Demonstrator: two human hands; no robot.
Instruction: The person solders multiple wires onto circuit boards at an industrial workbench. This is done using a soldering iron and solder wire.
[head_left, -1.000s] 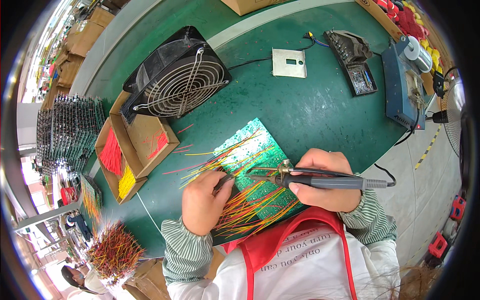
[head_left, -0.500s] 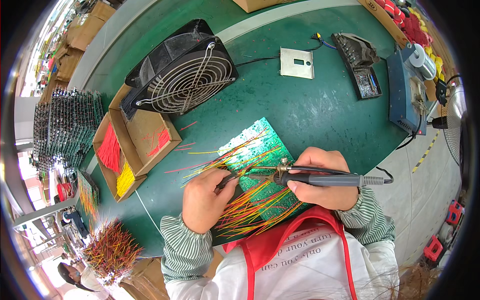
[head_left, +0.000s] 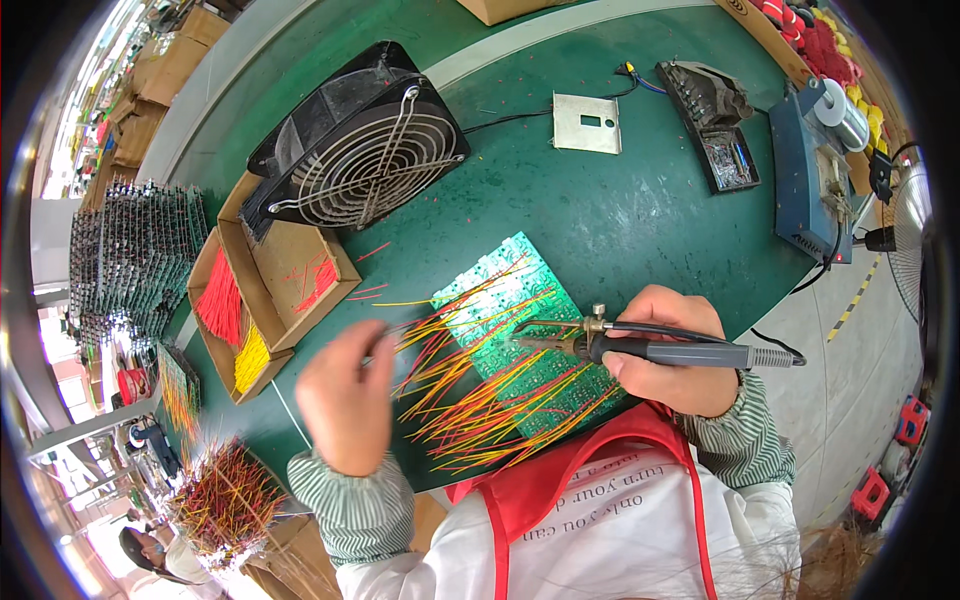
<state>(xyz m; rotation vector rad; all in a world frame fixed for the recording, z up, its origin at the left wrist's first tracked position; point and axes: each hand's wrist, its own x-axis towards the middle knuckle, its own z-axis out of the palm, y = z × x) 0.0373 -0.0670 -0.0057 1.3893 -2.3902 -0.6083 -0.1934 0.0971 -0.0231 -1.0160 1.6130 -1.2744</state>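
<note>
My right hand (head_left: 675, 350) is wrapped round a grey-handled soldering iron (head_left: 680, 352) with a brass clamp and a thin feed tube. Its tip hangs over a green circuit board (head_left: 520, 265). Many red and yellow wires (head_left: 480, 415) stick out from the board toward the left and the near edge. Left of the board, my left hand (head_left: 350, 395) is raised and smeared by motion. Its fingers are pinched on a thin dark tool, whose kind I cannot make out; the end shows beside the wire tips.
Cardboard trays (head_left: 300, 250) of cut red and yellow wires stand at left, beside a black fan (head_left: 370, 150). A metal plate (head_left: 587, 123), a dark holder (head_left: 715, 120) and a blue solder feeder (head_left: 812, 175) lie farther back. Stacked boards (head_left: 135, 260) and a wire bundle (head_left: 225, 500) are far left.
My left hand has drawn away from the board to the left with the thin dark tool. The soldering iron has shifted slightly right, and its tip has parted from the left hand's tool.
</note>
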